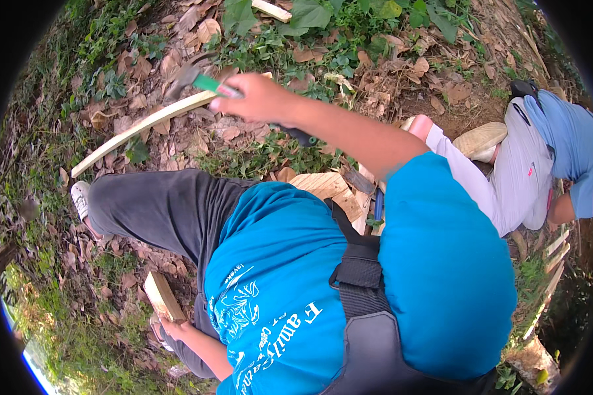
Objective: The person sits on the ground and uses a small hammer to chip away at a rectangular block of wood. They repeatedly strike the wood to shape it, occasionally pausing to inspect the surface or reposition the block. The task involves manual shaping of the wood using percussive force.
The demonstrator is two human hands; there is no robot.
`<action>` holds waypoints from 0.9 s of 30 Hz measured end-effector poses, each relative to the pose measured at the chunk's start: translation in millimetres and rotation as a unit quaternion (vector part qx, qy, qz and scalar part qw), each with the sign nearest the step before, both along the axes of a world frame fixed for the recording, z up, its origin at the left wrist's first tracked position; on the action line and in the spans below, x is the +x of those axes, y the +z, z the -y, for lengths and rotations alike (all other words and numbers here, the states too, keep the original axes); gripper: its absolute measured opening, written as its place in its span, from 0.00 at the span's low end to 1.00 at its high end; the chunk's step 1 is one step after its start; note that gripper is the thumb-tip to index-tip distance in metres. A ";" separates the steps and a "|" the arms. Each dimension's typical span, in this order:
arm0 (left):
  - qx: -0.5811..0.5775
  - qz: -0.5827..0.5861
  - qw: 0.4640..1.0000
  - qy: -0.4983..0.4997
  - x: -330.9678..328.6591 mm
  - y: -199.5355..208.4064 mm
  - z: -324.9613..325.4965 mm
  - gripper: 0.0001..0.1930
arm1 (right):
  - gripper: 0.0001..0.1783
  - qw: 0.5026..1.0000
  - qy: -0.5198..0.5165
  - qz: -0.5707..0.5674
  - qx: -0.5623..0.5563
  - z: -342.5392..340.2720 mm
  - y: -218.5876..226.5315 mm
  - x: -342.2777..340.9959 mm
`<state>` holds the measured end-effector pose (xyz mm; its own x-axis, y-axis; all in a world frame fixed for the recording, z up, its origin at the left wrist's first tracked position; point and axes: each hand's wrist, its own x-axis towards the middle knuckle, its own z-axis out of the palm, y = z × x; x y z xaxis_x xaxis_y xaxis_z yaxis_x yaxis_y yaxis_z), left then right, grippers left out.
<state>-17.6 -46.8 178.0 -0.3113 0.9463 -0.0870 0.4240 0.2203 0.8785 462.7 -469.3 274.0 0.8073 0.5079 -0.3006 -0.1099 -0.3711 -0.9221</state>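
My right hand (250,97) is raised at the top, closed around the green handle of a tool (207,83). The tool's dark head is smeared by motion, so I cannot tell its exact kind. A long, slightly curved wood strip (145,125) passes behind that hand, over the leaf litter. Low on the left, my left hand (176,330) grips the end of a pale wood block (163,296), tilted beside my leg. Some of its fingers are hidden.
Pale wood pieces (323,187) and a blue tool handle (378,204) lie beside my torso. Another person (524,171) is close by at the right. Split stakes (550,280) stand at the right edge. Dry leaves and green plants cover the ground.
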 end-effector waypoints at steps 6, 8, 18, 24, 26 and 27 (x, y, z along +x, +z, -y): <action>0.015 -0.053 0.998 -0.021 9.7 5.5 -4.5 0.36 | 0.26 0.960 -0.235 -0.046 -0.147 183.0 -29.9 2.7; 0.013 -0.060 0.998 -0.029 13.2 5.3 -6.2 0.37 | 0.24 0.935 -0.295 -0.107 -0.167 227.6 -35.8 -6.0; 0.005 -0.127 0.991 -0.036 15.6 10.5 -19.9 0.48 | 0.18 0.874 -0.224 -0.376 -0.212 247.2 -73.0 -69.9; -0.011 -0.113 0.993 -0.015 13.8 11.2 -19.7 0.44 | 0.21 0.855 0.026 -0.431 -0.287 273.0 -72.7 -175.5; -0.010 -0.101 0.995 -0.001 20.6 13.5 -12.5 0.40 | 0.19 0.861 -0.014 -0.417 -0.290 306.2 -102.3 -235.9; -0.006 -0.100 0.995 0.003 19.2 14.9 -12.5 0.39 | 0.19 0.867 -0.054 -0.392 -0.302 310.8 -108.1 -256.9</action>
